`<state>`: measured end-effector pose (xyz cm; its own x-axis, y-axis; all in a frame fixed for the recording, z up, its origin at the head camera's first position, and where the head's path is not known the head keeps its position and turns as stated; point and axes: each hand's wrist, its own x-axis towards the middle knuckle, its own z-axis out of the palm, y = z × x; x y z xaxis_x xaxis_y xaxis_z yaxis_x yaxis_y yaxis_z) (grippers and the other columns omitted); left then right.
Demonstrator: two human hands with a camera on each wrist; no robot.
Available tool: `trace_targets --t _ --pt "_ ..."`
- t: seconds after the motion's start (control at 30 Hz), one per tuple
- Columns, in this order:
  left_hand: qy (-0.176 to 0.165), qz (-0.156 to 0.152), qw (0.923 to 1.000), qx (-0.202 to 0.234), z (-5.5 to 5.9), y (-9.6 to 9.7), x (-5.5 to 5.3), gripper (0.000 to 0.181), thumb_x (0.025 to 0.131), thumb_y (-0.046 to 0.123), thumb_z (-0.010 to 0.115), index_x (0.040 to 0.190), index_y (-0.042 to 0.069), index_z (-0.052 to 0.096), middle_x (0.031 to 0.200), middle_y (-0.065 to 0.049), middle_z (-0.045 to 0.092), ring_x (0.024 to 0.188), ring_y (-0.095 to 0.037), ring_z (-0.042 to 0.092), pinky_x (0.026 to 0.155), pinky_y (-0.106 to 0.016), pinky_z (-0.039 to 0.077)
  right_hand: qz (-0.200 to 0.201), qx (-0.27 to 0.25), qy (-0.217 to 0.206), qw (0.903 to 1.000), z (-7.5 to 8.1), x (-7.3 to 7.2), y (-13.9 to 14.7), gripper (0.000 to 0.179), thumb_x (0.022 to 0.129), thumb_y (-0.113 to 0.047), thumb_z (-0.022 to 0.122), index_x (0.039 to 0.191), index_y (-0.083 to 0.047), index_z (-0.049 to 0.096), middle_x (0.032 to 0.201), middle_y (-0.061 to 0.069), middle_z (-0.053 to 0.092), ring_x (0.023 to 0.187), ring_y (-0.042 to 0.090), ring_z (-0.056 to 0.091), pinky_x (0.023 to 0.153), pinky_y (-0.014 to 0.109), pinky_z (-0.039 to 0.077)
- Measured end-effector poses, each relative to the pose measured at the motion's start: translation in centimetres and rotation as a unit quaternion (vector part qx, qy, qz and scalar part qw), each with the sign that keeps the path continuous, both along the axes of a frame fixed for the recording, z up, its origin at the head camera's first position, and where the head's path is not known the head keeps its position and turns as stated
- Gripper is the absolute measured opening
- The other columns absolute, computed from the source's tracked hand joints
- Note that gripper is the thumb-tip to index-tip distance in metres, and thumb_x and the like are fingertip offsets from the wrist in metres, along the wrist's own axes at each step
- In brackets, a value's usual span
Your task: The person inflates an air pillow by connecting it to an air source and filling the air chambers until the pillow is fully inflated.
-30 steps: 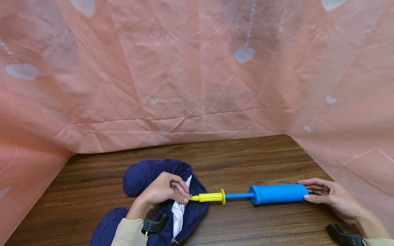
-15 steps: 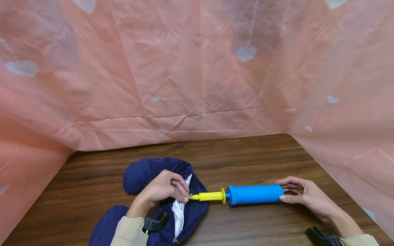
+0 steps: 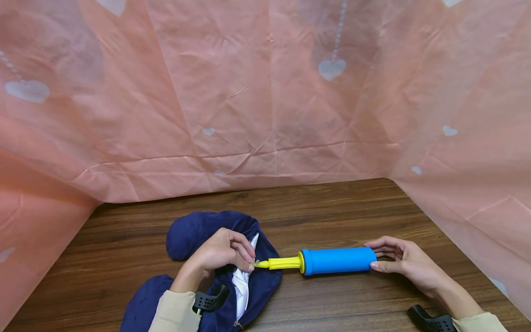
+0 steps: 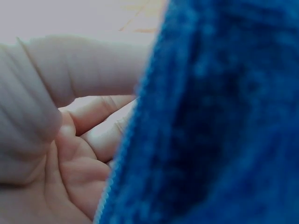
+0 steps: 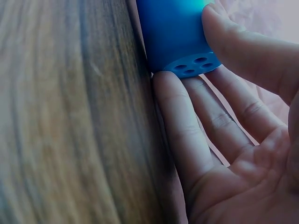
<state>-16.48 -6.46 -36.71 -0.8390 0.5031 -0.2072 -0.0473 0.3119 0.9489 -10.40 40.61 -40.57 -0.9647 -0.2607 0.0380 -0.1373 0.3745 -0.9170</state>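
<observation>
The right hand (image 3: 408,265) grips the blue end of the pump (image 3: 338,261); the left hand (image 3: 221,252) pinches at its yellow nozzle (image 3: 262,264) by the open pillow (image 3: 195,230). The pump spans between them, long axis left to right.

Pink cloth (image 3: 249,101): glows softly under diffuse light; shows deeper orange at lower left, greyish in patches higher up.
Wooden tabletop (image 3: 332,212): looks dimmer than the cloth, darkest toward the left; smears out of focus in the right wrist view.
Blue pump (image 3: 338,261): reads crisp in the head view, with only faint shading beneath; brightens to cyan near the top in the right wrist view.
Navy cushion (image 3: 265,286): appears dark in the head view; blurs heavily in the left wrist view.
Left hand (image 3: 220,252): backed by washed-out white in its wrist view.
Right hand (image 3: 402,260): lies shaded in its wrist view, against pale glare at upper right.
</observation>
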Motion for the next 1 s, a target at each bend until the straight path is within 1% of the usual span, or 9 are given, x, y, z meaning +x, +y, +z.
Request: trace_targets --t 0.17,0.23,0.33,0.47,0.6,0.73,0.83,1.0 --pt "-0.003 -0.003 1.0 0.001 0.0 0.0 0.0 0.028 0.074 0.0 0.092 0.099 -0.003 0.079 0.087 -0.011 0.083 0.081 -0.018 0.079 0.073 -0.027 0.06 0.003 0.007 -0.001 1.0 0.1 0.1 0.2 0.044 0.097 -0.002 0.076 0.138 0.009 0.063 0.126 -0.023 0.073 0.111 0.0 0.07 0.087 0.022 0.06" --pt "-0.004 -0.005 1.0 0.001 0.0 0.0 0.0 0.029 0.075 0.0 0.092 0.1 -0.004 0.079 0.088 -0.011 0.083 0.081 -0.018 0.079 0.073 -0.027 0.06 0.001 0.014 -0.008 0.9999 0.2 0.1 0.4 0.045 0.097 -0.004 0.076 0.138 0.008 0.063 0.127 -0.023 0.073 0.112 -0.002 0.07 0.088 0.022 0.06" --pt "-0.003 -0.004 1.0 0.001 0.0 -0.1 0.0 0.028 0.075 0.0 0.092 0.099 -0.003 0.079 0.088 -0.011 0.083 0.08 -0.018 0.079 0.072 -0.027 0.06 -0.001 0.027 -0.008 0.9996 0.4 0.0 1.2 0.044 0.098 -0.004 0.076 0.139 0.006 0.064 0.127 -0.024 0.073 0.113 -0.004 0.068 0.088 0.02 0.059" --pt "-0.002 -0.003 1.0 -0.001 0.1 -0.1 0.0 0.028 0.074 0.0 0.092 0.099 -0.003 0.079 0.088 -0.011 0.083 0.08 -0.018 0.079 0.072 -0.027 0.06 -0.004 0.027 -0.006 0.9996 0.3 0.1 3.1 0.042 0.098 0.0 0.073 0.139 0.005 0.065 0.128 -0.024 0.073 0.114 -0.006 0.068 0.088 0.02 0.059" --pt "-0.005 -0.002 1.0 -0.003 0.1 -0.1 0.0 0.028 0.075 0.0 0.092 0.099 -0.003 0.079 0.088 -0.011 0.083 0.081 -0.018 0.08 0.073 -0.027 0.06 -0.015 0.019 -0.015 0.9996 0.3 0.4 5.6 0.042 0.099 0.004 0.07 0.141 0.004 0.065 0.129 -0.025 0.073 0.115 -0.008 0.067 0.087 0.021 0.06" --pt "-0.003 -0.001 1.0 -0.002 -0.1 -0.1 0.0 0.026 0.075 0.0 0.092 0.098 -0.002 0.079 0.089 -0.012 0.083 0.081 -0.019 0.08 0.073 -0.027 0.06 -0.036 0.017 -0.014 0.9991 0.0 0.6 7.9 0.042 0.1 0.006 0.068 0.141 -0.002 0.067 0.128 -0.026 0.073 0.115 -0.011 0.066 0.086 0.018 0.059" --pt "-0.001 -0.002 1.0 0.0 -0.1 -0.2 0.0 0.026 0.075 -0.001 0.092 0.098 -0.002 0.079 0.089 -0.012 0.083 0.081 -0.019 0.08 0.072 -0.027 0.06 -0.054 0.016 -0.005 0.9984 -0.3 0.8 9.3 0.043 0.1 0.007 0.066 0.141 -0.008 0.069 0.128 -0.027 0.073 0.115 -0.013 0.066 0.085 0.015 0.057" --pt "-0.001 -0.002 1.0 0.004 0.0 -0.2 0.0 0.027 0.074 -0.001 0.092 0.097 -0.002 0.08 0.088 -0.011 0.083 0.08 -0.018 0.079 0.072 -0.025 0.059 -0.055 -0.027 0.001 0.9981 -0.7 1.4 10.8 0.046 0.1 0.012 0.062 0.142 -0.007 0.068 0.133 -0.023 0.074 0.118 -0.014 0.065 0.088 0.013 0.056"
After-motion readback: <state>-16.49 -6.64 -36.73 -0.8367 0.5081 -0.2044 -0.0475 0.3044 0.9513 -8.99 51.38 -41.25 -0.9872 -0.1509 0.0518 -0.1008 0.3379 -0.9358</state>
